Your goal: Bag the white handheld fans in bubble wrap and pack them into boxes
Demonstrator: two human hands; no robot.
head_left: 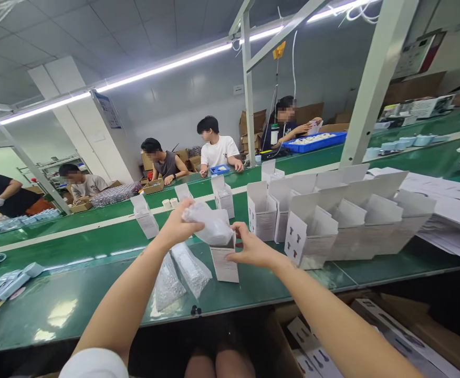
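My left hand (180,223) is closed around a bubble-wrapped package (210,223), tilted with its lower end at the mouth of a white carton (226,265). That carton stands upright on the green bench, its back flap raised behind the package. My right hand (251,247) grips the carton's right side, thumb on the front and fingers at the top edge. What is inside the wrap cannot be made out. Just left of the carton, two more bubble-wrap bags (190,270) lie on the bench. Several open white cartons (312,236) stand in rows to the right of my right hand.
Flat white carton sheets (450,205) are stacked at the right. Pale blue parts (11,283) lie at the left. More cartons (146,220) stand on the green conveyor beyond. Below the bench edge, a cardboard box (283,320) holds printed cartons. Several people work across the line.
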